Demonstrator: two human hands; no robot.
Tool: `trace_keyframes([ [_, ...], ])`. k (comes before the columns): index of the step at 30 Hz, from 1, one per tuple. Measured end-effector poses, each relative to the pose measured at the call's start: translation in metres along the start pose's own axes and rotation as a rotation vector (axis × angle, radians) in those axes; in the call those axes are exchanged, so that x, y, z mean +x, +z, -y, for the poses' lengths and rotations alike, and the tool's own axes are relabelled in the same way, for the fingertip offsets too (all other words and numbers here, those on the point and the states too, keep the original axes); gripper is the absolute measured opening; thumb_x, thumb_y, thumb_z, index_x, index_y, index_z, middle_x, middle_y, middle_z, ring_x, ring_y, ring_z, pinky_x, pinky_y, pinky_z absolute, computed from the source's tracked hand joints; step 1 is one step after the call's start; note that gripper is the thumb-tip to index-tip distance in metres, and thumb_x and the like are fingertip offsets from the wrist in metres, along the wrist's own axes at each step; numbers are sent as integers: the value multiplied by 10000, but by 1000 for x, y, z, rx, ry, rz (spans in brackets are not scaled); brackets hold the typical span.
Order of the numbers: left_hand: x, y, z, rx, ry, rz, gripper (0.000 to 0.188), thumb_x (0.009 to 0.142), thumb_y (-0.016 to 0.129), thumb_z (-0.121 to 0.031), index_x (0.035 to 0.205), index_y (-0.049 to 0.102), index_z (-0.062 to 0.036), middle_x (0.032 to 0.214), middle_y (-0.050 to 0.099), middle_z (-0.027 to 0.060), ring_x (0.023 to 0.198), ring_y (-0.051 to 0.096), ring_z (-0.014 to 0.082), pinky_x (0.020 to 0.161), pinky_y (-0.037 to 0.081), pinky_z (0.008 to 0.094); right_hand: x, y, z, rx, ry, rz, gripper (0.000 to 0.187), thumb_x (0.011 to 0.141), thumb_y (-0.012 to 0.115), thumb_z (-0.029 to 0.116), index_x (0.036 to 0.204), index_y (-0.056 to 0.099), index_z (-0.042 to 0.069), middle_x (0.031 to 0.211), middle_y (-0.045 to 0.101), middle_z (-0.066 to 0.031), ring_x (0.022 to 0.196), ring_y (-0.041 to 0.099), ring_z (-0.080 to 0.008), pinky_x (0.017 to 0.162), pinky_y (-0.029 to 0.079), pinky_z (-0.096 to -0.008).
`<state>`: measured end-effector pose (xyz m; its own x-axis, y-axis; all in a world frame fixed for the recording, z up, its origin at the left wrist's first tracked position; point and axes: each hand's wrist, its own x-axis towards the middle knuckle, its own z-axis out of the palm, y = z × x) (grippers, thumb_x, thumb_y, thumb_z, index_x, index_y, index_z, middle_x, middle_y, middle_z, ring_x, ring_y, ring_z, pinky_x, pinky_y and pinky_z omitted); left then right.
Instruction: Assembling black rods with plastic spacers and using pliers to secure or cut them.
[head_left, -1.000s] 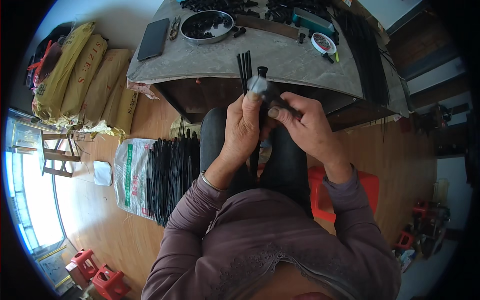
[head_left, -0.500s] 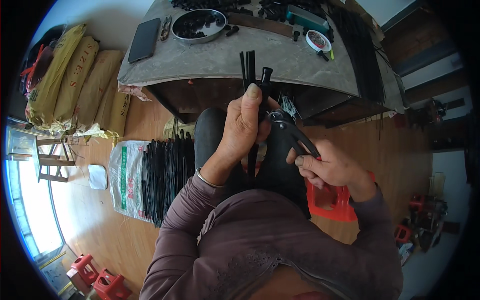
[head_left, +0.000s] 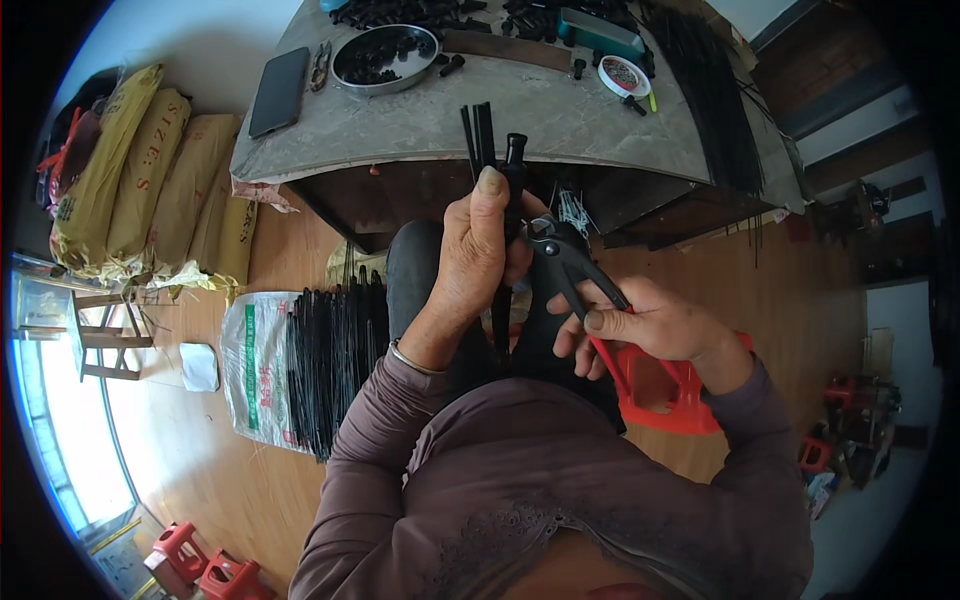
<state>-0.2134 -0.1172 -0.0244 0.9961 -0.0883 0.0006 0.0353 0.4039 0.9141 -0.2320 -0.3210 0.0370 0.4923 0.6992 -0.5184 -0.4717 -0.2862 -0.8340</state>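
My left hand (head_left: 474,245) is closed, thumb up, around several thin black strips (head_left: 478,135) and a black rod-like piece with a flared end (head_left: 516,150). The strips and the flared end stick up above the thumb. In my right hand (head_left: 648,318) is a pair of pliers (head_left: 572,262) with a dark head and red lower handles. Its jaws touch or lie very close to the black piece beside my left fingers; the exact contact is hidden. The handles are spread, with some right fingers loosely stretched around them.
On the grey table (head_left: 400,135) are a metal bowl (head_left: 385,60) of black parts, a phone (head_left: 279,92), a small white tub (head_left: 623,77) and long black strips (head_left: 710,110). A bundle of black strips (head_left: 335,365) lies at left. A red stool (head_left: 665,395) stands at right.
The pliers' handles have spread wider and my right fingers have loosened, showing more of the red. Both hands have shifted slightly left in the view; my left hand keeps its hold.
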Motion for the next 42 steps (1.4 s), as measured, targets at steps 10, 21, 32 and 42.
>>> trace_keyframes([
  [10,-2,8,-1,46,27,19,672,986,298,-563,805,623,-4,475,441,-22,391,390,53,384,276,210,-18,6,33,195,251,27,295,984,501,257,1066,486,-26,703,537,-58,545,549,-126,497,493,-298],
  [21,6,2,4,-16,0,-54,692,958,296,-619,791,561,-2,449,342,-24,353,341,85,345,275,234,3,5,36,-257,271,-105,202,988,465,188,977,489,-13,707,537,-27,539,555,-103,495,487,-264],
  [32,11,4,4,-58,-25,28,670,967,288,-604,804,535,-3,450,341,-13,363,350,89,351,291,238,-10,-13,53,-241,342,-68,251,982,511,232,1058,496,-6,678,513,-25,513,520,-98,477,488,-262],
  [42,16,2,4,-29,16,-11,630,974,331,-575,845,546,3,487,371,-13,385,351,84,360,290,238,9,-10,34,-514,99,-235,257,952,555,259,974,493,11,634,484,-40,506,466,-145,493,434,-313],
])
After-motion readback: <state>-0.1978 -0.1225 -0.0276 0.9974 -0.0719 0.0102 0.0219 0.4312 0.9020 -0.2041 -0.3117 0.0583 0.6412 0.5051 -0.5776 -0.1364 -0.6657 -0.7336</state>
